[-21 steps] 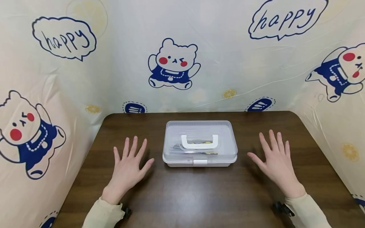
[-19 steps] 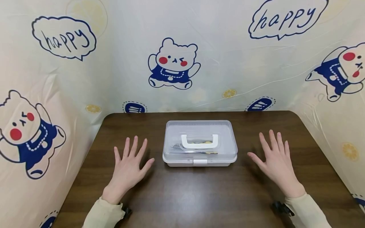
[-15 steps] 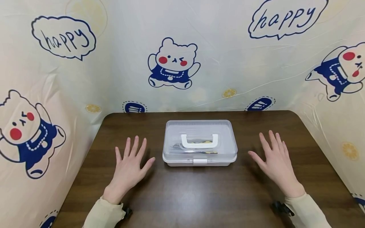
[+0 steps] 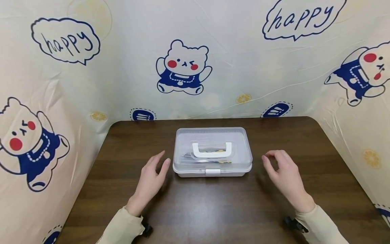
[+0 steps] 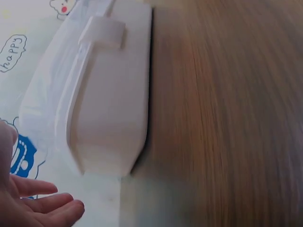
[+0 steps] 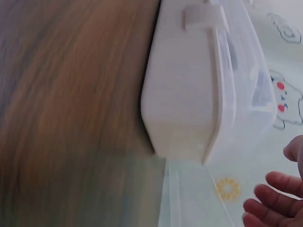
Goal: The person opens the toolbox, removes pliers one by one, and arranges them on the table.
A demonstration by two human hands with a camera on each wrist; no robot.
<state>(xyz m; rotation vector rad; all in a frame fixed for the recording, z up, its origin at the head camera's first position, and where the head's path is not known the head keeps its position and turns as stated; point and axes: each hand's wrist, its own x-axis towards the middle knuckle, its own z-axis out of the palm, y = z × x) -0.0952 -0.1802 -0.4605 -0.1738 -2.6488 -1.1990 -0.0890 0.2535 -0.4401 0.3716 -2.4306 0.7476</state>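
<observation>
A clear-lidded plastic storage box (image 4: 186, 137) with a white base stands closed on the table. Its white carrying handle (image 4: 212, 155) lies across the lid, and a white latch (image 4: 213, 173) fastens the front. Through the lid show slim grey, black and yellow items (image 4: 223, 162), too blurred to name. My left hand (image 4: 150, 181) hovers just left of the box, fingers bent and thumb apart, holding nothing. On the other side my right hand (image 4: 286, 178), loosely curled, is a short way off the box. In both wrist views the fingertips are apart from the box's end wall (image 5: 102, 151).
The brown wooden table (image 4: 198, 210) has rounded far corners. A pale cloth (image 4: 128, 67) printed with bears, lemon slices and "happy" bubbles surrounds it on three sides. Each sleeve cuff carries a small black device (image 4: 147, 229) at the wrist.
Both hands have moved inward toward the box, the left more than the right. Their spread fingers have bent and drawn together. The box has stayed in place on the table.
</observation>
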